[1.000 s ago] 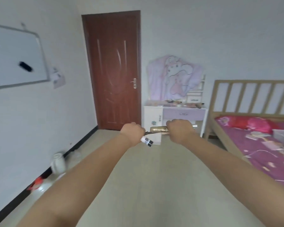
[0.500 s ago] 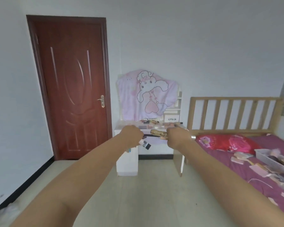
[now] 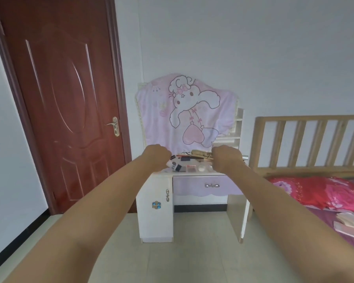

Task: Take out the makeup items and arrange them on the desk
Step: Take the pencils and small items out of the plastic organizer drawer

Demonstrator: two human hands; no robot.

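Observation:
Both arms reach forward at chest height toward a white dressing desk (image 3: 155, 201) with a lilac drawer. My left hand (image 3: 156, 157) grips a small white tube with a black-and-white label (image 3: 173, 166), which sticks out below the fist. My right hand (image 3: 226, 159) grips a gold bottle (image 3: 201, 154) lying sideways, its silver end (image 3: 245, 157) showing past the fist. Several makeup items (image 3: 189, 167) lie on the desktop behind the hands, partly hidden by them.
A pink rabbit cloth (image 3: 186, 111) covers the desk's mirror. A brown door (image 3: 63, 103) stands to the left. A wooden bed (image 3: 311, 144) with a red pillow (image 3: 315, 190) and flat packets (image 3: 349, 223) is on the right. Tiled floor lies in front of the desk.
The view has swung right and come closer to the desk; the whiteboard wall has left the view. Both hands keep their grip on the tube and the gold bottle.

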